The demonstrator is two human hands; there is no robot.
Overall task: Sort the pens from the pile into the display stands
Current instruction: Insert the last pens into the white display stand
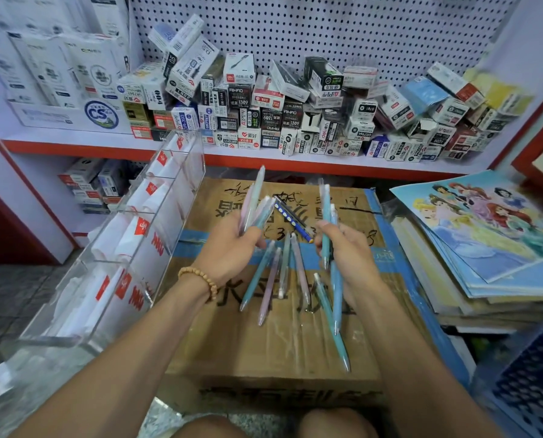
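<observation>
Left hand [232, 248] fingers curl round a fan of pastel pens [253, 203]; right hand [347, 251] grips blue pens [326, 222]. Pile [290, 273] lies on cardboard box [264, 352]. Sorting by colour; next, drop into acrylic stand [131, 248] left.

Pens in left hand [253, 203]: pastel pink, mint, pale blue
Pens in right hand [326, 222]: teal and sky blue
Pencil [292, 218]: navy, white dots, yellow tip
Cardboard box [295, 352]: brown, black characters, blue tape
Display stand [131, 248]: clear, red-and-white labels
Shelf edge [232, 159]: red
Pegboard [327, 30]: white, dotted with holes
Bracelet [200, 278]: tan beads
</observation>
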